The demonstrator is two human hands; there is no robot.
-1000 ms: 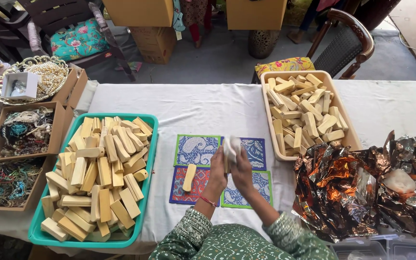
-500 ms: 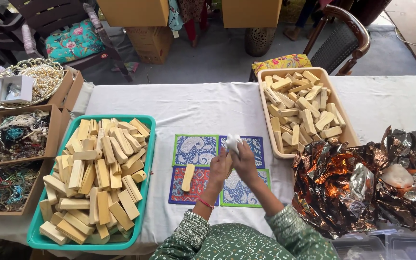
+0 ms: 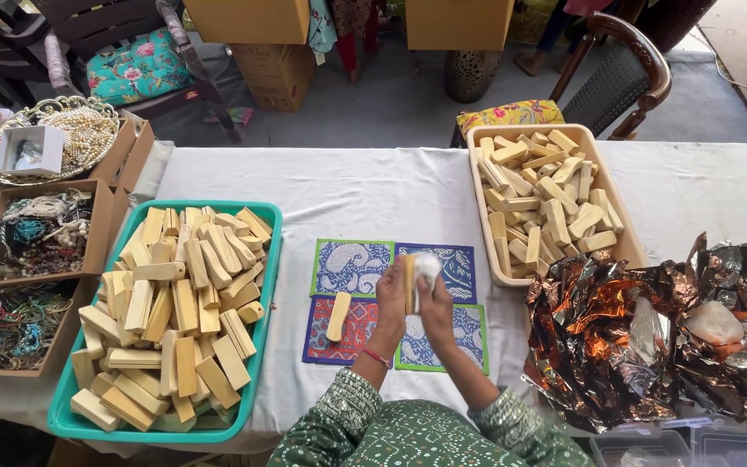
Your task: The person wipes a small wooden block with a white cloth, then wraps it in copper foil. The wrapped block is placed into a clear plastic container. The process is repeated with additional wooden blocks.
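Block: a pale wooden block held upright above the patterned mats, long axis pointing away from the person.
Left hand: the left hand grips the block from its side.
Right hand: the right hand presses a white pad against the block.
Spare: a second block lies flat on the red mat.
Green tray: heaped with rectangular wooden blocks, left.
Beige tray: more blocks, right.
Foil: crumpled, coppery, on the white worktop.
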